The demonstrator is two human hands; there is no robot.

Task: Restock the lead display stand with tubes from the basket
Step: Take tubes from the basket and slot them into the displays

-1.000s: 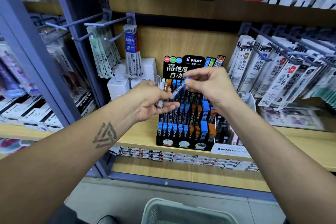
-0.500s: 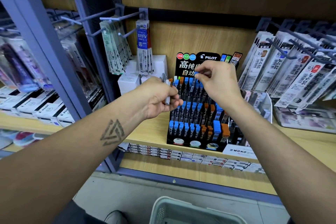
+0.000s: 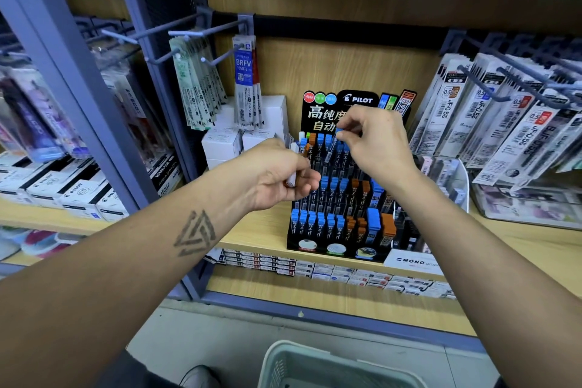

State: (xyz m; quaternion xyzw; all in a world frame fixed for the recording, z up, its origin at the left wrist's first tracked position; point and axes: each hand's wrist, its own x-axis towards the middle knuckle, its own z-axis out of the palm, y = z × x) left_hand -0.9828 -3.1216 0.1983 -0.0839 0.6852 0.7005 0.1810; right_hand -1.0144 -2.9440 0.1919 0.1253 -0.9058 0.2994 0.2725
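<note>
The black Pilot lead display stand (image 3: 330, 230) stands on the wooden shelf, its tiered rows holding several blue-capped and orange-capped tubes. My right hand (image 3: 376, 143) pinches the blue cap of a lead tube (image 3: 339, 132) over the stand's top row, the tube's body pointing down among the others. My left hand (image 3: 277, 176) hovers just left of the stand and grips a small bunch of tubes (image 3: 294, 164), white and orange ends showing past the fingers. The pale green basket (image 3: 302, 365) sits on the floor at the bottom edge.
Metal hooks with hanging refill packs (image 3: 245, 79) jut out left of the stand, and more refill packs (image 3: 491, 113) hang on the right. White boxes (image 3: 220, 142) stand behind my left hand. A Mono box (image 3: 412, 261) sits by the stand's right foot.
My right hand has carried the blue-capped tube away from my left hand and up over the stand's top row, turning it upright. My left hand has stayed put with its bunch.
</note>
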